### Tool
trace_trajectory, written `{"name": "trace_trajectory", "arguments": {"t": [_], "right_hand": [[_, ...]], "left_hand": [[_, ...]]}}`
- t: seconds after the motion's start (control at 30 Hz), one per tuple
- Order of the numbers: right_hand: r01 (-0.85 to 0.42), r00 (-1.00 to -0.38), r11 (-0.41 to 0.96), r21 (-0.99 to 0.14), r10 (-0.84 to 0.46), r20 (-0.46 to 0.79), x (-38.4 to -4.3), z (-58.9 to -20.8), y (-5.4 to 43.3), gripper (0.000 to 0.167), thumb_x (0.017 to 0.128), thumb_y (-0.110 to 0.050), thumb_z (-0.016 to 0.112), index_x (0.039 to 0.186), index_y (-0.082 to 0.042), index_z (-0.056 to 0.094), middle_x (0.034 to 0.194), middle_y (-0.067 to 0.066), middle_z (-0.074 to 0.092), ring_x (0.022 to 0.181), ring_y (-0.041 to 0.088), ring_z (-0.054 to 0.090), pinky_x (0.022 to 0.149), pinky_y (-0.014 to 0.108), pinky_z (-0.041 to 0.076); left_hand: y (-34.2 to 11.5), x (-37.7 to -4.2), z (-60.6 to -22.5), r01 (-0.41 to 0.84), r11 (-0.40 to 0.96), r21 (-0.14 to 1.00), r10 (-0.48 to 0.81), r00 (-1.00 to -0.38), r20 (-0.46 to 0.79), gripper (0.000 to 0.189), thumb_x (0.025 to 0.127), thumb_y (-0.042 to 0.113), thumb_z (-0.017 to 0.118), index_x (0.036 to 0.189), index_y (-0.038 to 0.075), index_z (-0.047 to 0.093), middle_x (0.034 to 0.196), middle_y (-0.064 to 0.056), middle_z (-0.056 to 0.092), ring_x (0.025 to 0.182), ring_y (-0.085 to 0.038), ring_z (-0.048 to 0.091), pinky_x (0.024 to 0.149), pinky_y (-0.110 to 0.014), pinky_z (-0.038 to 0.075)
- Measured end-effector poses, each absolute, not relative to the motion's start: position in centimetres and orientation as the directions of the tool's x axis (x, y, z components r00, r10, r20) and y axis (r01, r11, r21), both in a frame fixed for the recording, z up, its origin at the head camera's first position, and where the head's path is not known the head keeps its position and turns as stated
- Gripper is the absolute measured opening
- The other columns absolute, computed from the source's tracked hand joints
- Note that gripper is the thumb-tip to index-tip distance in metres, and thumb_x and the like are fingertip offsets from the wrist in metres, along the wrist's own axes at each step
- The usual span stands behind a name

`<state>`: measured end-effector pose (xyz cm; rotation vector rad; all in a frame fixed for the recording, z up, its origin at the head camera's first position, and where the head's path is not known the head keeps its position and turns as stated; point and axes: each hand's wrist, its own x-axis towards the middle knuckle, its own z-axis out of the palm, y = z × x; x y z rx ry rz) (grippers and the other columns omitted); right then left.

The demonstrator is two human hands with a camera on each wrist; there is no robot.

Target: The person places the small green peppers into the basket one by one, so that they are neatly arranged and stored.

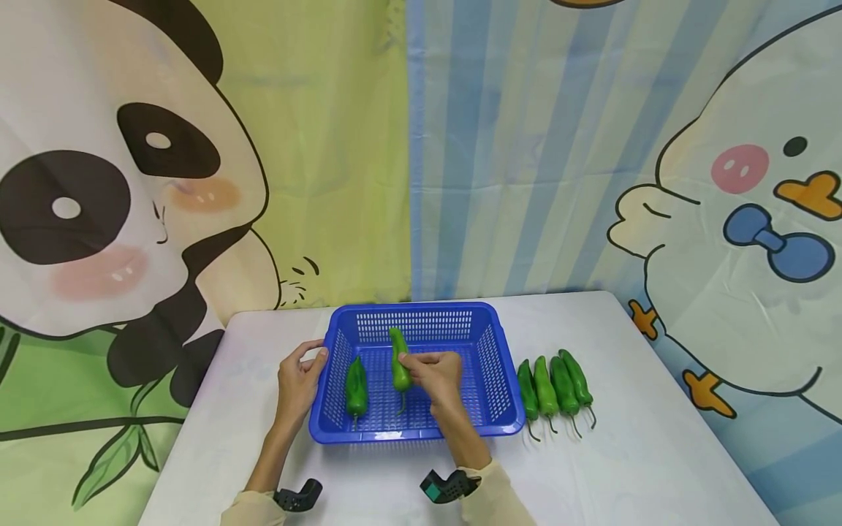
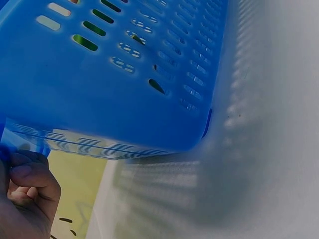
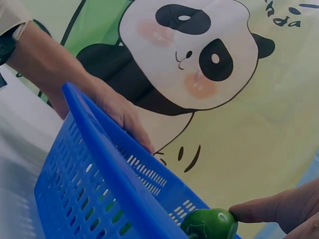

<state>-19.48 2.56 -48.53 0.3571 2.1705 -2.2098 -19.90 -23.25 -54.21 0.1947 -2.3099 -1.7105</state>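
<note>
In the head view my right hand [image 1: 437,372] pinches a green pepper [image 1: 400,365] over the blue plastic basket [image 1: 414,436], its stem pointing down toward me. Another green pepper [image 1: 357,391] lies inside at the left. My left hand [image 1: 299,383] holds the basket's left rim; the left wrist view shows its fingers [image 2: 37,177] curled at the rim. In the right wrist view, the held pepper [image 3: 212,223] shows near the rim, touched by a fingertip of my right hand [image 3: 284,214]; the rest of that hand is out of frame.
Several green peppers [image 1: 555,383] lie in a row on the white table [image 1: 631,453], right of the basket. A curtain [image 1: 513,146] with cartoon animals hangs behind the table's far edge. Black wrist devices [image 1: 450,486] sit at both sleeves.
</note>
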Motion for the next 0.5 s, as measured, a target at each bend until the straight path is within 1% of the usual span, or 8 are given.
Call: {"name": "trace_trajectory", "arguments": {"t": [0.13, 0.2, 0.27, 0.5], "right_hand": [[0.139, -0.975, 0.052, -0.989, 0.183, -0.128, -19.4, -48.7, 1.6, 0.026, 0.085, -0.01, 0.092, 0.097, 0.011, 0.082, 0.092, 0.025, 0.082, 0.074, 0.023, 0.081, 0.066, 0.03, 0.065], [0.118, -0.975, 0.101, -0.988, 0.202, -0.096, -19.3, -48.8, 1.2, 0.025, 0.084, -0.011, 0.092, 0.094, 0.009, 0.083, 0.088, 0.022, 0.082, 0.071, 0.02, 0.079, 0.064, 0.028, 0.064], [0.093, -0.975, 0.14, -0.986, 0.213, -0.062, -19.3, -48.9, 0.7, 0.024, 0.083, -0.011, 0.093, 0.093, 0.008, 0.083, 0.086, 0.021, 0.082, 0.07, 0.019, 0.078, 0.062, 0.029, 0.063], [0.042, -0.977, 0.278, -0.96, 0.214, 0.019, -19.7, -49.1, -0.4, 0.023, 0.08, -0.01, 0.094, 0.089, 0.007, 0.082, 0.083, 0.02, 0.08, 0.066, 0.024, 0.078, 0.059, 0.033, 0.064]], "left_hand": [[-23.2, -20.0, -54.2, 0.048, 0.293, 0.955, -0.257, -0.958, 0.127, 0.033, 0.113, 0.024, 0.062, 0.138, 0.002, 0.068, 0.092, -0.027, 0.081, 0.06, -0.01, 0.074, 0.055, -0.024, 0.058], [-23.2, -19.9, -54.2, 0.051, 0.294, 0.954, -0.255, -0.958, 0.13, 0.033, 0.113, 0.024, 0.062, 0.138, 0.002, 0.068, 0.093, -0.028, 0.081, 0.06, -0.01, 0.074, 0.055, -0.024, 0.058], [-23.2, -19.9, -54.2, 0.052, 0.296, 0.954, -0.255, -0.958, 0.131, 0.033, 0.113, 0.024, 0.062, 0.138, 0.002, 0.068, 0.092, -0.028, 0.081, 0.06, -0.01, 0.074, 0.055, -0.024, 0.057], [-23.2, -19.8, -54.1, 0.045, 0.3, 0.953, -0.256, -0.959, 0.125, 0.034, 0.113, 0.025, 0.062, 0.138, 0.002, 0.068, 0.09, -0.026, 0.081, 0.06, -0.011, 0.074, 0.055, -0.024, 0.057]]}}
